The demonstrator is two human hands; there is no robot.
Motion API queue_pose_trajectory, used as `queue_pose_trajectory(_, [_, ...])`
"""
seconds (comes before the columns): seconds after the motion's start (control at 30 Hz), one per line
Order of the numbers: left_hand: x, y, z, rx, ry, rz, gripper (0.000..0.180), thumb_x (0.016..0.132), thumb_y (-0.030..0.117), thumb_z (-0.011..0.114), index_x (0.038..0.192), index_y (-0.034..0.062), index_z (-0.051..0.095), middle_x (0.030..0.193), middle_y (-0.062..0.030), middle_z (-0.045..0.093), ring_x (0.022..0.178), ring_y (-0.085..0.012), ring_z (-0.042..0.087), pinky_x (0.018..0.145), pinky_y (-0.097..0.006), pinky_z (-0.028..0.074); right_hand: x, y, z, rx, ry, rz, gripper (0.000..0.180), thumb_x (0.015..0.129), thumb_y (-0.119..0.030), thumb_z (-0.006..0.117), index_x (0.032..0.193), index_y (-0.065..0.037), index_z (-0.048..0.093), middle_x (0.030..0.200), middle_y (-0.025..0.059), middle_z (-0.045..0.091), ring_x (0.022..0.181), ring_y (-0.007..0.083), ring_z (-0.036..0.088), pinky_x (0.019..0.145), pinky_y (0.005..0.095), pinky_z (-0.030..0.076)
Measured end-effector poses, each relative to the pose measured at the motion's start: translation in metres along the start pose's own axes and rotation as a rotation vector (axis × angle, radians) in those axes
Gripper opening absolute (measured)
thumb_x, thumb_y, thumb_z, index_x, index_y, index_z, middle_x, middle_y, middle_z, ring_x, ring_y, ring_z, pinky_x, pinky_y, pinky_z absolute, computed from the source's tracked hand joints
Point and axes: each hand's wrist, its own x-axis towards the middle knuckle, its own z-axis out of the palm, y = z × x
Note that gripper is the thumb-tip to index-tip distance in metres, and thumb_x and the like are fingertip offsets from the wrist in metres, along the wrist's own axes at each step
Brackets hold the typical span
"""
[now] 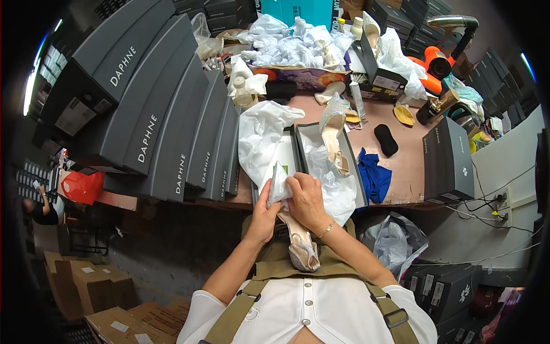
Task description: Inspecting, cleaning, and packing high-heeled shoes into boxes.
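Observation:
A silvery glitter shoe with a tan insole (298, 225) is held over my lap, its toe pointing away and its heel cup (304, 255) towards me. My left hand (264, 217) is closed round the side of the toe (279, 184). Bent over the shoe's front opening, my right hand (308, 199) grips there; its fingertips are partly hidden, and a bit of white shows beneath them. Just beyond, a matching shoe (330, 139) lies on white tissue paper (339, 198) in an open shoebox (360, 182). More tissue (262, 133) drapes over the box's left part.
Dark shoeboxes (166, 126) stand in a tall row at left; more shoeboxes (448, 160) are at right. A blue cloth (374, 175) and black oval object (386, 140) lie on the table (404, 182). Behind are a tissue-filled carton (312, 79) and orange heat gun (436, 63).

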Motion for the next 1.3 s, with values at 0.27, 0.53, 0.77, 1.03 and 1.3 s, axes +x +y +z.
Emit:
queue_pose_trajectory(0.27, [-0.007, 0.007, 0.000, -0.023, -0.013, 0.000, 0.069, 0.086, -0.008, 0.047, 0.148, 0.0009, 0.018, 0.139, -0.0119, 0.039, 0.120, -0.0158, 0.045, 0.102, -0.028, 0.036, -0.039, -0.015, -0.036, 0.142, -0.223, 0.043, 0.011, 0.079, -0.012, 0.065, 0.088, -0.006, 0.062, 0.073, 0.0053, 0.055, 0.075, 0.0257, 0.058, 0.061, 0.0362, 0.045])
queue_pose_trajectory(0.53, [-0.009, 0.011, 0.008, 0.057, -0.084, 0.037, 0.069, 0.087, -0.007, 0.045, 0.148, 0.0022, 0.014, 0.143, -0.0111, 0.034, 0.127, -0.0171, 0.039, 0.106, -0.029, 0.032, 0.001, -0.005, -0.029, 0.185, 0.067, 0.043, 0.051, 0.065, 0.002, 0.064, 0.114, -0.004, 0.050, 0.089, 0.0123, 0.057, 0.080, 0.0325, 0.059, 0.071, 0.0405, 0.049])
queue_pose_trajectory(0.77, [-0.014, 0.011, 0.025, 0.475, 0.110, 0.256, 0.073, 0.083, 0.002, 0.058, 0.144, -0.0018, 0.020, 0.135, -0.0201, 0.041, 0.123, -0.0244, 0.043, 0.102, -0.034, 0.036, 0.007, -0.009, -0.006, 0.051, -0.051, 0.037, 0.034, 0.076, -0.005, 0.056, 0.110, -0.003, 0.052, 0.085, 0.0103, 0.056, 0.072, 0.0300, 0.061, 0.062, 0.0394, 0.049])
queue_pose_trajectory(1.03, [-0.009, -0.009, 0.015, 0.707, 0.132, 0.356, 0.067, 0.079, -0.001, 0.056, 0.141, -0.0046, 0.029, 0.131, -0.0198, 0.044, 0.120, -0.0285, 0.048, 0.100, -0.035, 0.039, -0.016, 0.000, -0.035, 0.514, -0.097, 0.068, 0.061, 0.072, -0.003, 0.060, 0.130, 0.000, 0.044, 0.115, 0.0228, 0.051, 0.103, 0.0384, 0.053, 0.088, 0.0401, 0.046])
queue_pose_trajectory(1.3, [0.014, -0.027, 0.025, 0.253, 0.263, 0.375, 0.064, 0.073, -0.013, 0.036, 0.136, -0.0049, 0.039, 0.123, -0.0136, 0.053, 0.113, -0.0202, 0.052, 0.098, -0.030, 0.042, -0.006, -0.005, -0.032, 0.239, -0.015, 0.114, 0.046, 0.070, 0.000, 0.062, 0.115, -0.003, 0.054, 0.100, 0.0137, 0.056, 0.089, 0.0323, 0.059, 0.072, 0.0390, 0.050])
